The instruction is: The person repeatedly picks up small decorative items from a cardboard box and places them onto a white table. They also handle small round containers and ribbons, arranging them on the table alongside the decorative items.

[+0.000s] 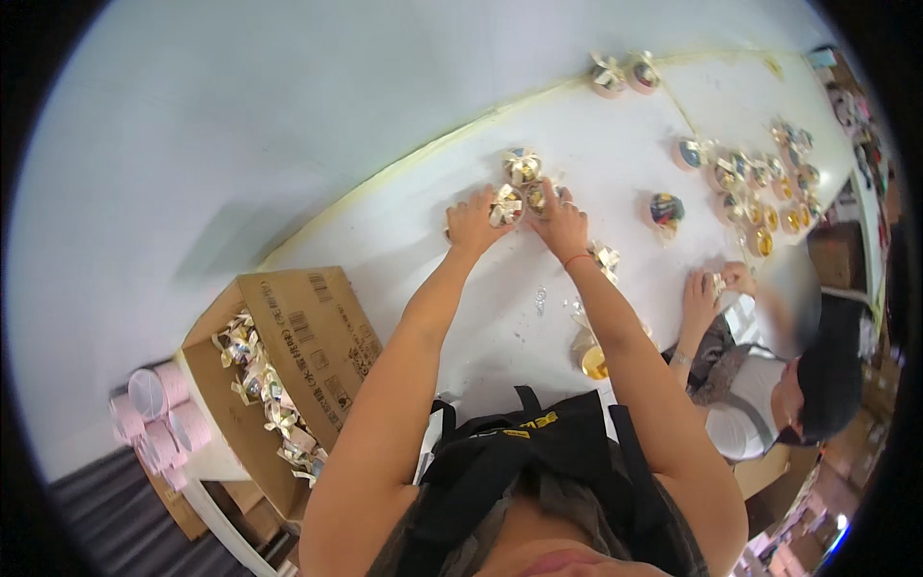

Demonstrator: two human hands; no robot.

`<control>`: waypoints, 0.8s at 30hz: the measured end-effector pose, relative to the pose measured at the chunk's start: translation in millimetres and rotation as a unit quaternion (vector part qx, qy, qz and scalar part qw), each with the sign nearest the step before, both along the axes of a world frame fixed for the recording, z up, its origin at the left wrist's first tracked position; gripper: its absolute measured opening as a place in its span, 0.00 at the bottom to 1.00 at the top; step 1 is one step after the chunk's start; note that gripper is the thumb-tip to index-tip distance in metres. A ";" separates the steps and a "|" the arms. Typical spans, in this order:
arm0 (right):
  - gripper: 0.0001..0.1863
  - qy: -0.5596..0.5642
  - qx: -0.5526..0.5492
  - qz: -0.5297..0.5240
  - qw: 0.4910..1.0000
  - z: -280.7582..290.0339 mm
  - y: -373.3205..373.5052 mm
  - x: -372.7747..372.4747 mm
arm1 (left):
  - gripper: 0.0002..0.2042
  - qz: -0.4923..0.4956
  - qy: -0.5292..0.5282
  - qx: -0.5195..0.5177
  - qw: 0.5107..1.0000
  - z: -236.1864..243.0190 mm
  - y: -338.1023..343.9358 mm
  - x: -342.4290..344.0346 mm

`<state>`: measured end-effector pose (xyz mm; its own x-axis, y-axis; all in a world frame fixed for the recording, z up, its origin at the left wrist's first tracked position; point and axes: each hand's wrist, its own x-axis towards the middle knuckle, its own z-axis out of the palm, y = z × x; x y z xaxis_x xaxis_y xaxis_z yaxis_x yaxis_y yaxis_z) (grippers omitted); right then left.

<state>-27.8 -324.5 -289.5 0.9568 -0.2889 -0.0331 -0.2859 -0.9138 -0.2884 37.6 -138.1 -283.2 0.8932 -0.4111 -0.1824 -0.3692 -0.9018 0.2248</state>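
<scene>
Both arms reach out over the white table (404, 279). My left hand (471, 223) is closed round a small round gift box (505, 206) with a cream ribbon bow on top. Close beside it, my right hand (561, 226) has its fingers curled round another such gift box (536, 198), partly covered by the hand. Just beyond them stands a third bow-topped box (522, 165). A bit of another item shows at the outer side of my left hand, mostly hidden. By my right wrist lies one more bow-topped box (606, 258), partly behind the forearm.
At left a cardboard carton (317, 317) holds several bow-topped boxes; pink round containers (159, 413) are stacked beyond it. A co-worker (760, 404) sits at right, hands on a small item, near a cluster of round boxes (760, 192). A wall runs along the far side.
</scene>
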 end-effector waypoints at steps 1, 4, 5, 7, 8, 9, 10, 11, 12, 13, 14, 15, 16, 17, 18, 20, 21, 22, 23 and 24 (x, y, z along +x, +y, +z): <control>0.50 -0.041 0.005 0.024 0.999 -12.4 -2.7 2.8 | 0.51 -0.003 -0.007 0.003 1.000 -1.4 7.0 4.6; 0.49 -0.029 0.022 0.027 0.999 -5.2 1.5 15.3 | 0.49 0.001 -0.027 -0.003 1.000 -4.6 2.4 3.2; 0.48 -0.019 0.029 0.017 0.999 -8.1 0.3 21.2 | 0.48 0.007 -0.014 0.000 1.000 -5.2 -0.5 2.2; 0.48 -0.141 -0.003 0.037 0.989 -32.2 -10.0 21.4 | 0.45 0.026 0.009 0.003 1.000 -4.8 -5.5 3.1; 0.47 -0.069 0.035 0.013 0.997 -22.3 -6.3 19.0 | 0.41 0.013 -0.001 -0.018 1.000 -5.7 -0.8 -4.1; 0.46 -0.084 0.040 0.026 0.995 -23.6 -10.3 18.6 | 0.39 0.012 0.006 -0.030 0.999 -5.3 0.0 -8.9; 0.44 -0.043 0.051 0.036 0.997 -9.8 -4.9 17.1 | 0.38 0.021 0.004 -0.048 0.999 -7.9 5.6 -18.0; 0.44 -0.045 0.039 0.043 0.997 -5.6 2.4 16.1 | 0.38 0.020 0.007 -0.045 0.999 -13.5 14.9 -23.3; 0.44 -0.060 0.062 0.059 0.995 -4.5 7.5 10.3 | 0.39 0.034 -0.033 -0.057 0.997 -12.5 21.9 -32.2; 0.43 -0.068 0.054 0.087 0.992 -4.6 17.9 3.4 | 0.39 0.049 -0.070 -0.068 0.994 -13.9 35.4 -39.6; 0.42 -0.060 0.057 0.113 0.990 -4.3 27.0 -3.9 | 0.40 0.067 -0.064 -0.104 0.990 -2.3 46.5 -36.1; 0.42 -0.055 0.053 0.125 0.989 -4.5 29.0 -10.5 | 0.40 0.071 -0.059 -0.146 0.985 19.1 49.3 -26.9; 0.42 -0.046 0.053 0.143 0.987 -4.4 38.4 -16.7 | 0.41 0.082 -0.052 -0.184 0.978 44.7 58.1 -25.3; 0.42 -0.053 0.059 0.165 0.983 -5.0 47.8 -24.2 | 0.42 0.093 -0.038 -0.197 0.975 79.0 70.5 -25.2; 0.42 -0.060 0.068 0.192 0.977 -5.8 62.3 -35.1 | 0.42 0.109 -0.025 -0.206 0.972 125.0 93.3 -30.1; 0.44 -0.027 0.086 0.256 0.962 -4.0 96.3 -54.0 | 0.44 0.182 -0.013 -0.227 0.957 199.0 146.1 -58.7; 0.44 -0.050 0.083 0.287 0.953 -7.2 103.5 -63.8 | 0.44 0.220 -0.011 -0.243 0.945 225.4 169.2 -75.0; 0.44 -0.073 0.084 0.317 0.942 -10.3 113.0 -72.1 | 0.44 0.234 -0.044 -0.296 0.925 246.5 197.2 -94.3; 0.45 -0.047 0.085 0.319 0.943 -11.1 122.4 -80.5 | 0.43 0.247 -0.077 -0.349 0.901 260.1 227.3 -116.2; 0.46 -0.036 0.089 0.324 0.941 -8.4 129.3 -87.9 | 0.43 0.300 -0.104 -0.359 0.878 264.5 257.0 -139.1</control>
<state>-115.7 -195.2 -297.9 0.9316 0.3605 0.0461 0.3414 -0.8245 -0.4514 -101.5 119.0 -18.8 0.9714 0.2026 0.1241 0.0234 -0.6014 0.7986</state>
